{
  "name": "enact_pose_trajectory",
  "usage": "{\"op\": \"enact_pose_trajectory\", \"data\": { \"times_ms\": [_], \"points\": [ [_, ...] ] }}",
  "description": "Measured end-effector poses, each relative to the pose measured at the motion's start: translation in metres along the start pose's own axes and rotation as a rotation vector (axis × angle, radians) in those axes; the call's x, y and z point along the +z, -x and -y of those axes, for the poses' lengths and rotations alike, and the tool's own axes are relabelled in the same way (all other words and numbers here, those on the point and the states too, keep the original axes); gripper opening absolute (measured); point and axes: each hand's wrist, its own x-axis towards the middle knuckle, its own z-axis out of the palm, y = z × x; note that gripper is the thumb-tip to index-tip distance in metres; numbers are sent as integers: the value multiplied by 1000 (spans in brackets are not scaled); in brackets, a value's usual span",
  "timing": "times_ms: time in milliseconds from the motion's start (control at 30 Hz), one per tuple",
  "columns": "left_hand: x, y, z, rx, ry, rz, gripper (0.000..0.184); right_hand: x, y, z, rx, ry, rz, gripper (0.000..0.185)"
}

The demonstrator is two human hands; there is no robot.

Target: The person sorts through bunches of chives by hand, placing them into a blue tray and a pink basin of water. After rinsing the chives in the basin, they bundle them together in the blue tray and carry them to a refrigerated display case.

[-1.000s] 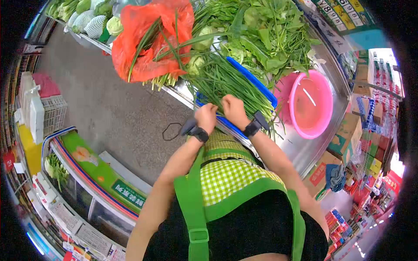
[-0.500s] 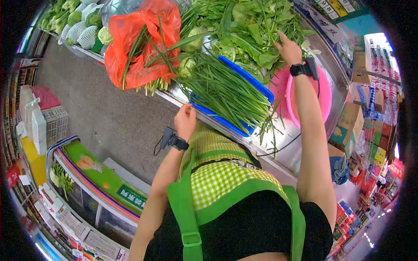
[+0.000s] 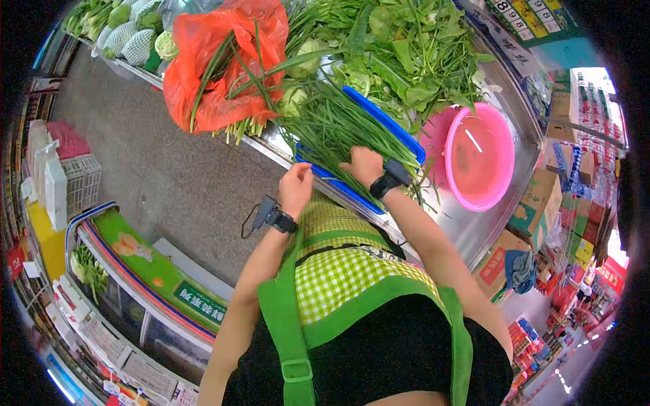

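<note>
Long green chives (image 3: 345,128) lie in a blue tray (image 3: 386,116) on the metal counter. My right hand (image 3: 364,166) is over the near side of the chives, fingers curled down onto them; its fingertips are hidden. Just left of the tray's near edge, my left hand (image 3: 296,188) is closed, thumb and fingers together, and whatever it pinches is too small to make out. Beyond the left end of the chives rests a red plastic bag (image 3: 230,68) with green stems in and under it.
Leafy greens (image 3: 406,54) are heaped behind the tray. At the right stands a pink basin (image 3: 481,159) with liquid, on the metal counter (image 3: 497,237). A green-topped display case (image 3: 156,264) is at the lower left, and cardboard boxes (image 3: 535,203) are at the right.
My right hand reached out to the leafy greens half a second ago and has come back to the chives. My left hand has shifted away from the tray compared with a second ago.
</note>
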Motion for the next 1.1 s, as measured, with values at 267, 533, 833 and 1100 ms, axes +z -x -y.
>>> {"op": "enact_pose_trajectory", "data": {
  "times_ms": [267,533,833,1100],
  "points": [
    [-2,3,-1,-35,23,65,19,35,26,-1,-243,-156,-179,9],
    [0,3,7,4,53,65,18,31,-2,-3,-138,-140,-221,11],
    [-4,7,1,-22,62,31,17,36,-11,-10,-30,-96,-164,16],
    [4,7,6,-10,86,54,17,27,-7,-17,89,-197,-300,9]
  ]
}}
